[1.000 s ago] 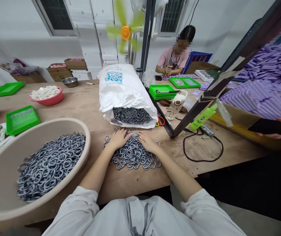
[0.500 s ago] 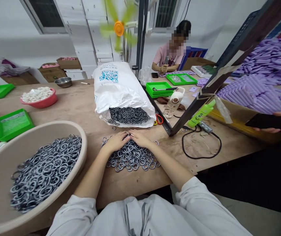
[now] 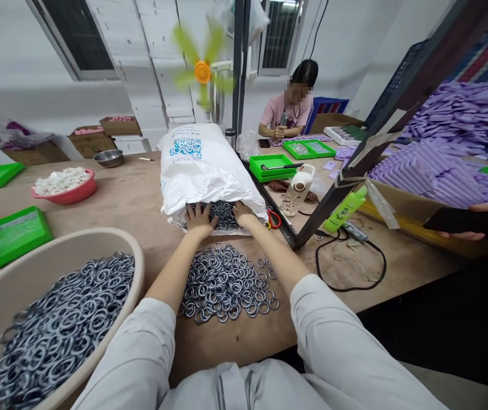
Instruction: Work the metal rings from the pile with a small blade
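Observation:
A white sack [image 3: 205, 176] with a blue printed code lies on the table, its mouth facing me and full of dark grey rings [image 3: 225, 212]. My left hand [image 3: 201, 221] rests on those rings at the left of the mouth, fingers spread. At the right side of the opening, my right hand [image 3: 242, 215] reaches in with its fingers stretched out, partly hidden by the sack's edge. Between my forearms a loose pile of rings [image 3: 226, 285] lies on the wood. To my left stands a large beige tub [image 3: 139, 267] holding many more rings.
Red-handled scissors [image 3: 274, 218] lie beside the sack, near a dark metal frame [image 3: 333, 188]. A bottle [image 3: 297, 191], green trays [image 3: 17, 236], a red bowl [image 3: 66, 196] and a cable [image 3: 350, 289] are around. One co-worker [image 3: 288, 111] sits opposite; another's hand [image 3: 466, 234] holds a dark object at right.
Both my hands have moved forward from the loose pile to the rings in the sack's mouth. The pile now lies uncovered. My view has tilted slightly upward.

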The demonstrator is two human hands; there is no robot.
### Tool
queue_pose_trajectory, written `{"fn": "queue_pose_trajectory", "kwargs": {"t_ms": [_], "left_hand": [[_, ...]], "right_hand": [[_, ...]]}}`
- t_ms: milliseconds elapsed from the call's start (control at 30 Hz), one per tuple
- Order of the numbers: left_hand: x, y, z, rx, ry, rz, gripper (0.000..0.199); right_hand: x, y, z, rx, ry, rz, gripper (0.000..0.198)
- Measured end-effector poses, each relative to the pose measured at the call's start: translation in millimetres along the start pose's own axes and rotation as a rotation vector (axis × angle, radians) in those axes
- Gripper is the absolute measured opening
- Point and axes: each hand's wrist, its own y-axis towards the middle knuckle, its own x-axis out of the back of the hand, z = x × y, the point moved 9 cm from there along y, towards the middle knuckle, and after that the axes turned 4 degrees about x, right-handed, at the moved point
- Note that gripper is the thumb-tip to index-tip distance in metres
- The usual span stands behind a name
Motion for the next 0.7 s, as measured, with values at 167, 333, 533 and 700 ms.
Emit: {"fn": "queue_pose_trajectory", "kwargs": {"t_ms": [167,333,533,700], "left_hand": [[-30.6,17.5,5.8,-0.007,-0.004,0.122,0.081],[-34.2,12.3,6.4,-0.036,-0.017,0.153,0.074],[-29.6,-15.2,4.5,-0.118,-0.013,0.193,0.067],[-19.8,-43.8,-3.0,-0.201,0.005,0.168,0.063]], "right_hand": [[-14.0,6.2,-9.3,-0.124,0.002,-0.004,0.055],[-29.9,-5.4,-2.7,-0.154,0.010,0.021,0.053],[-41.1,-25.1,3.9,-0.069,0.012,0.045,0.051],[-47.9,-44.3,10.5,0.013,0.023,0.065,0.051]]}}
